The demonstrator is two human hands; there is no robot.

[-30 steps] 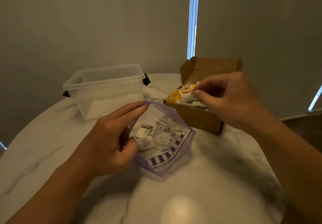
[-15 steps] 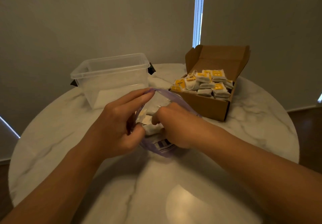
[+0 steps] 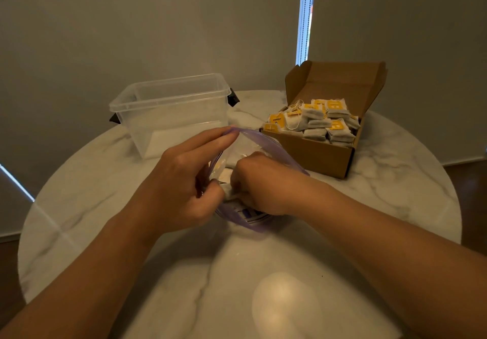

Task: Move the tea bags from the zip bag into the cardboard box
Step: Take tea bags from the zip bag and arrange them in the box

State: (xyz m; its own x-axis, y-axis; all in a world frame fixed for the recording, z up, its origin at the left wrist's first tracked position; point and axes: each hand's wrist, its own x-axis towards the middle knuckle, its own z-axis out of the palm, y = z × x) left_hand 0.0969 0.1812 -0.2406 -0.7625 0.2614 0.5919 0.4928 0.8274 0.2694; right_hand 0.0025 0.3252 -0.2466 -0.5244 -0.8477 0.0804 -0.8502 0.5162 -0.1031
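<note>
Most tea bags [image 3: 316,125] already fill the cardboard box [image 3: 311,154] at 1 o'clock on the bench [image 3: 395,188], yet some seem left in the central zip bag [image 3: 250,224], which your left grip [image 3: 184,180] pinches open while your right grip [image 3: 258,183] curls inside, its catch hidden.

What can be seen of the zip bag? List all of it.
The zip bag is clear, soft plastic with a purple zip rim and a striped printed panel. It rests on the marble table in front of the cardboard box, mouth spread wide. The left hand holds the rim open, fingertips on the far edge, thumb at the near one. The right hand reaches inside, fingers curled. Pale tea bags show through.
</note>
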